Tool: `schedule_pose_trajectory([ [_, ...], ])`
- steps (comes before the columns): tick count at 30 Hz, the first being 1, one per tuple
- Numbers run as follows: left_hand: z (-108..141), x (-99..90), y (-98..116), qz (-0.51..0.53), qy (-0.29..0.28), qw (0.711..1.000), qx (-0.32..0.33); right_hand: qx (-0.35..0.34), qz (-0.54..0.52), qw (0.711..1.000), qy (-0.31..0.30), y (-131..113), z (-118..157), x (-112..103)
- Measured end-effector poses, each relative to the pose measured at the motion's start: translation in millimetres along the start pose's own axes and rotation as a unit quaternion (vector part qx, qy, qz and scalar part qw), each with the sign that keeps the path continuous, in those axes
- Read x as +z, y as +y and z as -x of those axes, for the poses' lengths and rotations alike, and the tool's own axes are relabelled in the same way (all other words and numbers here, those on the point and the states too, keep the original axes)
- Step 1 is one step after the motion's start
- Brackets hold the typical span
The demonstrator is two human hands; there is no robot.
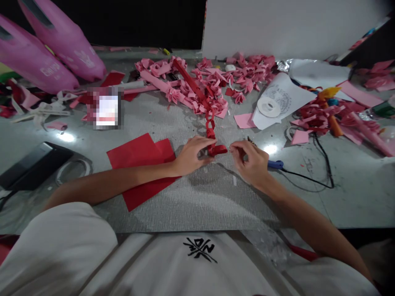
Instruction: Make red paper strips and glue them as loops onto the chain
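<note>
A chain of red paper links (pixel 210 124) runs from the pink paper pile down to the middle of the grey table. My left hand (pixel 193 155) has its thumb and fingers around the chain's near end, holding it. Just right of that end, my right hand (pixel 249 161) has thumb and fingertips pinched together; anything between them is too small to name. Red paper sheets (pixel 138 152) lie partly under my left forearm. A blue-handled tool (pixel 275 164) with a black cord rests just right of my right hand.
Folded pink paper pieces (pixel 216 82) are heaped at the back. A tape roll (pixel 268 107) lies on a white printed sheet at right. Pink bottles (pixel 61 49) stand back left, with a black device (pixel 33 164) nearer. More paper and scraps (pixel 317 113) lie right.
</note>
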State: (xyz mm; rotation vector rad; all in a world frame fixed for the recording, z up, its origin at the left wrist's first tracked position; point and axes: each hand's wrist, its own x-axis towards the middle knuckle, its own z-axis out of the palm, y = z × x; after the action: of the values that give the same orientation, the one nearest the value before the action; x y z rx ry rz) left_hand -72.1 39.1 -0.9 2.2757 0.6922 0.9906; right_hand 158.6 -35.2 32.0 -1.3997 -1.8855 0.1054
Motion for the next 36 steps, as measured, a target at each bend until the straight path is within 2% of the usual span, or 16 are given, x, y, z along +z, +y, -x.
schedule_pose_trajectory([
  [3,-1.3,1.3,-3.7,-0.003,-0.019,1.0,0.014,0.016,-0.008,1.0,-0.005,-2.1,-0.1,-1.8],
  [8,-2.3,0.4,-1.5,0.0,-0.03,0.999,0.027,0.027,-0.04,0.997,-0.061,-6.1,0.2,-2.6],
  [10,-2.6,-0.2,-0.7,-0.002,-0.038,0.999,0.027,0.046,-0.049,0.996,-0.065,-9.0,-1.3,-3.1],
  [12,-2.9,-0.7,-0.2,-0.001,-0.038,0.999,0.024,0.087,-0.104,0.989,-0.056,-12.4,-3.5,-3.6],
  [14,-3.2,-1.5,0.5,0.002,-0.038,0.999,0.018,0.136,-0.199,0.969,-0.049,-15.7,-6.0,-3.9],
  [17,-3.3,-2.5,2.6,0.008,-0.037,0.999,0.014,0.183,-0.335,0.922,-0.062,-17.8,-8.5,-3.8],
  [19,-2.9,-2.8,3.9,0.011,-0.032,0.999,0.015,0.191,-0.381,0.9,-0.091,-16.5,-9.1,-3.6],
  [20,-2.6,-2.8,4.3,0.011,-0.028,0.999,0.015,0.193,-0.38,0.898,-0.107,-15.1,-9.2,-3.8],
  [21,-2.2,-2.6,4.5,0.011,-0.021,1.0,0.015,0.192,-0.359,0.906,-0.119,-13.3,-9.5,-4.5],
  [23,-1.3,-2.1,4.2,0.009,-0.009,1.0,0.016,0.179,-0.257,0.943,-0.114,-8.9,-11.7,-8.6],
  [25,-0.4,-1.4,3.4,0.007,0.002,1.0,0.013,0.149,-0.114,0.98,-0.07,-2.5,-17.3,-18.1],
  [27,0.0,-0.9,2.7,0.005,0.013,1.0,0.006,0.118,0.017,0.993,-0.001,8.9,-25.7,-33.4],
  [30,-0.2,-0.9,2.9,0.006,0.033,0.999,-0.001,0.118,0.162,0.978,0.063,41.9,-35.9,-61.0],
  [34,-0.8,-2.1,5.2,0.018,0.054,0.998,-0.004,0.192,0.29,0.937,0.036,105.9,-30.0,-84.8],
  [36,-0.7,-2.9,6.0,0.027,0.065,0.998,-0.006,0.17,0.291,0.941,0.036,128.2,-22.4,-86.9],
])
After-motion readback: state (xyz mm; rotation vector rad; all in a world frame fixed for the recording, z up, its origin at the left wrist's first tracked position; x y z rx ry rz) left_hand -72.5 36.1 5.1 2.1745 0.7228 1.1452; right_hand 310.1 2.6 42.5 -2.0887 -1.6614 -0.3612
